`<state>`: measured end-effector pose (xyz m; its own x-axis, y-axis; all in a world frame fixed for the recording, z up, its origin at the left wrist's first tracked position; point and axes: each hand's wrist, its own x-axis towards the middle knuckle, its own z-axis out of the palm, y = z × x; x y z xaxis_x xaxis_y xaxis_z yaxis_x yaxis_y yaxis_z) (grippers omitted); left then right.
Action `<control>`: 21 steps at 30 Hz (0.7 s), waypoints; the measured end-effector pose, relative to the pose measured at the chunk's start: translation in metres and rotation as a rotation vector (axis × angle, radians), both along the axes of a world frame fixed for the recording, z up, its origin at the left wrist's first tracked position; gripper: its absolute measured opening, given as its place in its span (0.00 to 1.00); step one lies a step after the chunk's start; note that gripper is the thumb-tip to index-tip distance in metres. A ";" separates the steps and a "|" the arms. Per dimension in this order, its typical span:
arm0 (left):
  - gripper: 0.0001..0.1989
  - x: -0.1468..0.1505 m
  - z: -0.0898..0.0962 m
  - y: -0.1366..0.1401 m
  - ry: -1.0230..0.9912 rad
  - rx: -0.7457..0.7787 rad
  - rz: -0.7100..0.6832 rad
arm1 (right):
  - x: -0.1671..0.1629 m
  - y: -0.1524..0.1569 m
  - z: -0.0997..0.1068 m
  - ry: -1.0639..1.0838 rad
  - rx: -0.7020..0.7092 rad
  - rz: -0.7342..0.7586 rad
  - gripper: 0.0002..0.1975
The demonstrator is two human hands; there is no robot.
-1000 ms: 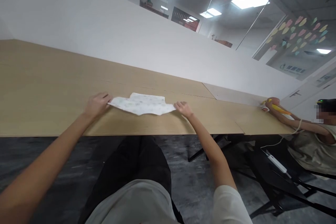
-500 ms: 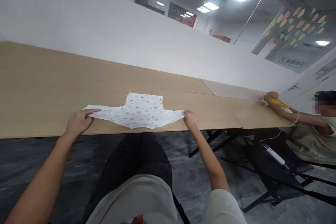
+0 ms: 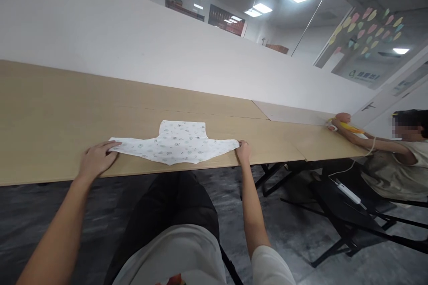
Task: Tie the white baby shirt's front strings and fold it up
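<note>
A white baby garment with small printed figures lies spread on the table near its front edge. Its squarish part points away from me, and two tapering side parts reach out left and right like sleeves. At the left tip is my left hand, low against the tabletop, its fingers on top of the cloth and the thumb close to its lower edge. My right hand pinches the right tip with curled fingers. Between the two hands the cloth is drawn out fairly straight.
The long wooden table runs along a white wall with glass above. To the right a person reaches over the table toward a doll and yellow cloth. Black chairs stand there, with a white power strip on one.
My left hand has flattened lower onto the table at the left tip. My right hand keeps its pinch, and the garment stays spread in nearly the same place. The view has shifted slightly.
</note>
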<state>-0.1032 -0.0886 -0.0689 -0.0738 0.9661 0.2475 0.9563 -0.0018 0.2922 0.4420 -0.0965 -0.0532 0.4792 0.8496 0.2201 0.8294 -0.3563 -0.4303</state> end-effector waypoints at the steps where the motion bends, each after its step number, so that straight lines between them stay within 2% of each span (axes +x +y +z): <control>1: 0.26 0.000 0.000 0.000 -0.002 0.000 -0.005 | 0.001 0.000 0.000 0.018 0.006 -0.018 0.16; 6: 0.26 -0.002 -0.003 0.000 -0.002 0.018 0.000 | 0.002 -0.001 -0.001 0.100 0.060 -0.110 0.19; 16: 0.26 -0.003 -0.004 -0.002 -0.025 0.017 -0.001 | 0.002 -0.004 0.005 0.143 0.097 -0.106 0.21; 21: 0.26 0.002 0.004 -0.006 -0.032 -0.003 0.013 | 0.001 -0.004 0.008 0.152 0.076 -0.154 0.30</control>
